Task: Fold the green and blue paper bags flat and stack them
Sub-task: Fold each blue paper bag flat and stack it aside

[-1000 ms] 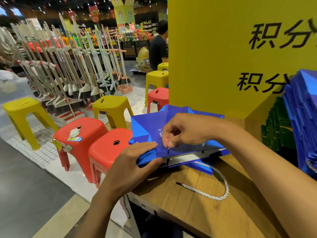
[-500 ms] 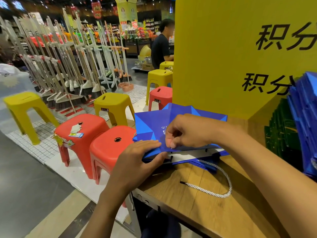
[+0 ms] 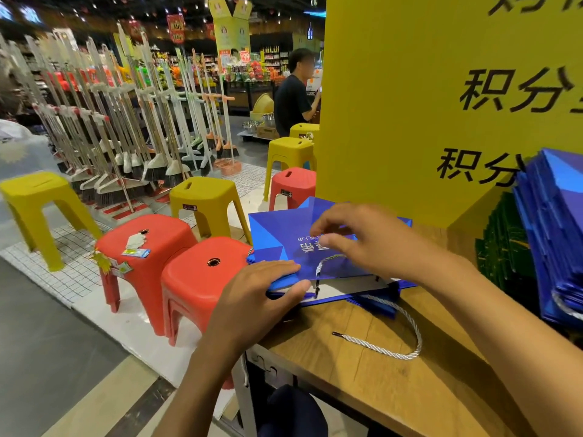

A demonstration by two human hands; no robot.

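Blue bag (image 3: 277, 234) flat at table (image 3: 362, 389) edge; my left hand (image 3: 262, 288) presses corner, fingers straight. Right hand (image 3: 362, 244) curled over handle cord (image 3: 322, 263); I cannot tell grip. Risk: hard tug tears hole, drags bag off.

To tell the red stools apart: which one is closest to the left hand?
The front red stool with a bare seat, directly beside the left hand. The stickered red stool and the rear red stool stand farther off.
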